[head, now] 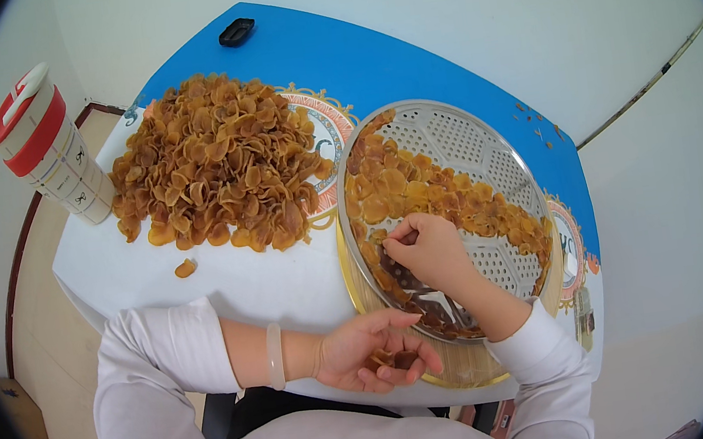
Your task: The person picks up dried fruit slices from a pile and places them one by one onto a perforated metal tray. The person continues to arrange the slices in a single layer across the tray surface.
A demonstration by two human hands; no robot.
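Observation:
A round perforated metal steamer tray [446, 132] lies tilted in my view on a round wooden board with a gold rim [468, 366]. Overlapping amber dried slices [430, 190] form a broad band across it and line its left and lower rim. My right hand [431, 252] is over the tray's left part, thumb and index finger pinched at a small slice [378, 236]. Palm up, my left hand [368, 355] cups a few slices [385, 360] in its curled fingers, just below the tray. A large heap of the same slices [219, 163] covers the table's left side.
One loose slice [185, 268] lies below the heap. A tumbler with a red-and-white lid [57, 150] stands at the left table edge. On the blue-and-white tablecloth [372, 65] are a small black dish [236, 32] at the back and scattered crumbs [540, 124] at the right.

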